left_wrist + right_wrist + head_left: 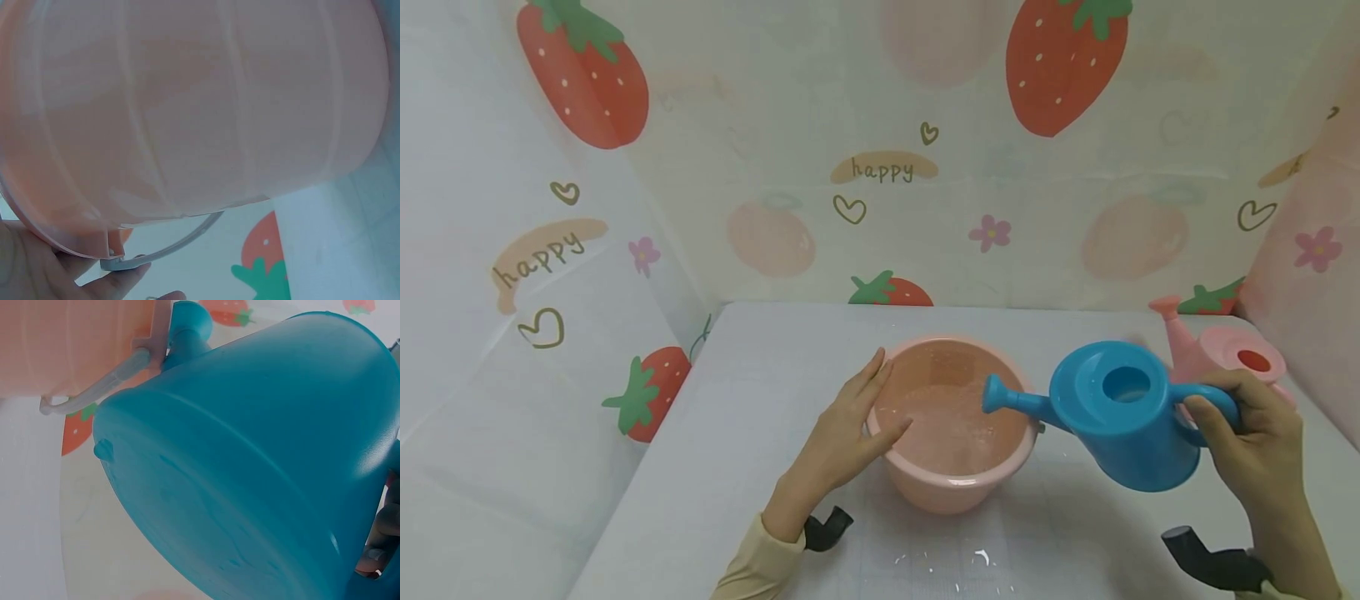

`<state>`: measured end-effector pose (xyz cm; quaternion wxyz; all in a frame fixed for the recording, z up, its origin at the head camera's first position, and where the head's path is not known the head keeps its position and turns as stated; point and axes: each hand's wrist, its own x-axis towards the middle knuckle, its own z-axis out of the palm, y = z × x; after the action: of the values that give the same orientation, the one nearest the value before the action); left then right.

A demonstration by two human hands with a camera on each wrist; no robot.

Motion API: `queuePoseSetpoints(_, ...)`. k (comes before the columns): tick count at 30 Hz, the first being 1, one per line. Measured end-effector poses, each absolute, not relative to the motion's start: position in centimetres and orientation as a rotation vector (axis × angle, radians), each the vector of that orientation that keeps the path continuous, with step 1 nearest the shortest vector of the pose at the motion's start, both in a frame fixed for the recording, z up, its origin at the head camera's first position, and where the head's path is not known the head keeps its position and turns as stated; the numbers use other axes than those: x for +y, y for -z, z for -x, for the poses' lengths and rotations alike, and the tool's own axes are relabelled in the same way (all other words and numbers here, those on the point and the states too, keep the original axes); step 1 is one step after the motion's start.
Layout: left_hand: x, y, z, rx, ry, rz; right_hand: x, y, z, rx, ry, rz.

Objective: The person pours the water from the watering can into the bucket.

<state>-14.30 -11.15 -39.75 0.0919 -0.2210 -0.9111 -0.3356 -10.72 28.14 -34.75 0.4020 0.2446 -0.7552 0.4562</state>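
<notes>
A pink bucket stands upright on the table, with shiny patches low inside it. My left hand rests against its left rim, fingers fairly straight and thumb reaching over the edge. Near those fingers, the left wrist view shows the bucket's grey bail handle. A blue watering can is held above the table, right of the bucket, and my right hand grips its handle. The can's spout extends over the bucket's right rim. Its wet-looking underside faces the right wrist camera.
Behind the blue can, at the back right, stands a pink watering can, partly hidden. Water drops lie on the white table before the bucket. A strawberry-printed sheet hangs behind and at both sides.
</notes>
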Motion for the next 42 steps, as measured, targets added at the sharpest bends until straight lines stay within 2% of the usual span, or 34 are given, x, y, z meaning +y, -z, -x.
queuePoseSetpoints(42,-11.17,39.99,14.54,-2.671,1.049,0.692,28.2,33.94,11.21,-1.932,-1.156,-0.665)
